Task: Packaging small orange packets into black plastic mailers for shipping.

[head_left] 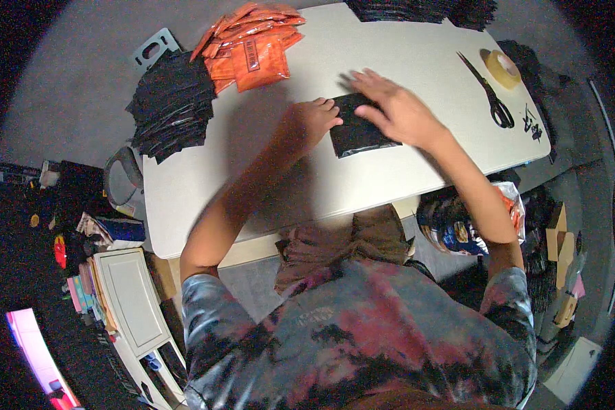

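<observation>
A flat black packet (pixel 362 130) in shiny clear wrapping lies near the front edge of the white table. At its left edge is my left hand (pixel 311 124), fingers curled and thumb side against the packet, pinning or gripping that edge. My right hand (pixel 402 113) is laid over the packet's upper right part, with its fingers stretched out and a little blurred by motion. It covers some of the packet, and whether the palm presses on it I cannot tell.
Left on the table (pixel 253 205) are a stack of black packets (pixel 172 106) and a pile of orange packets (pixel 260 58). More black packets (pixel 410 8) lie at the far edge. Scissors (pixel 488 92), yellowish tape (pixel 502 68) and small black scraps (pixel 531 126) sit right.
</observation>
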`<move>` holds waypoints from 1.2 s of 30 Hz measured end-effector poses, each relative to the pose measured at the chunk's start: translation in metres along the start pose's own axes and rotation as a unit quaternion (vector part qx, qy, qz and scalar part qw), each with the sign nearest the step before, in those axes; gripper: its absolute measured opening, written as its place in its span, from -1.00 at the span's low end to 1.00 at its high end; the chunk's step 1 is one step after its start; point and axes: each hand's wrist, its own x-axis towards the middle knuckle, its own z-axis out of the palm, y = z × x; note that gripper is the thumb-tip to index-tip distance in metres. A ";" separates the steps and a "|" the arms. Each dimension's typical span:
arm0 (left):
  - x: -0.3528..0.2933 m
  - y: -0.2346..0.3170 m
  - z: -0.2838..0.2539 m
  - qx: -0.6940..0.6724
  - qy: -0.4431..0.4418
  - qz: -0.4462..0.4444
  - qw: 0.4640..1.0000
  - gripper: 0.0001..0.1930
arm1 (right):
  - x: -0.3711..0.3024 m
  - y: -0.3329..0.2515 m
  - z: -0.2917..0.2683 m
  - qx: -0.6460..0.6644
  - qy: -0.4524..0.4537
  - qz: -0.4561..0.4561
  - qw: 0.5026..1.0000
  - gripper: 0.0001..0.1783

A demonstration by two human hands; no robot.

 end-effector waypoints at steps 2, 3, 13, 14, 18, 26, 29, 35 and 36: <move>-0.002 0.002 -0.002 -0.028 -0.024 -0.069 0.997 -0.66 | 0.002 -0.016 0.013 0.012 -0.067 -0.011 0.998 -0.20; -0.002 0.002 -0.001 -0.030 -0.026 -0.067 0.997 -0.66 | -0.003 -0.018 0.017 0.013 -0.067 -0.008 0.998 -0.20; -0.007 -0.003 0.004 0.008 0.001 0.026 1.000 -0.69 | -0.010 -0.021 0.023 -0.104 -0.135 -0.015 0.985 -0.19; -0.006 -0.003 0.003 -0.003 -0.001 0.011 1.000 -0.69 | -0.010 -0.021 0.024 -0.098 -0.137 -0.021 0.986 -0.19; 0.000 0.008 -0.008 -0.043 -0.027 -0.043 0.998 -0.69 | -0.014 -0.020 0.027 -0.091 -0.154 -0.010 0.984 -0.20; 0.012 0.041 0.016 -0.024 0.015 -0.129 0.991 -0.54 | -0.018 -0.022 0.027 -0.054 -0.152 0.011 0.987 -0.22; 0.009 0.038 0.025 -0.161 -0.030 -0.158 0.974 -0.49 | -0.018 -0.025 0.025 -0.036 -0.153 0.032 0.987 -0.21; 0.000 0.036 0.026 -0.162 -0.031 -0.143 0.976 -0.47 | -0.024 -0.022 0.029 -0.018 -0.111 0.039 0.993 -0.16; 0.001 0.036 0.025 -0.185 -0.045 -0.165 0.968 -0.47 | -0.026 -0.020 0.031 -0.003 -0.089 0.036 0.995 -0.18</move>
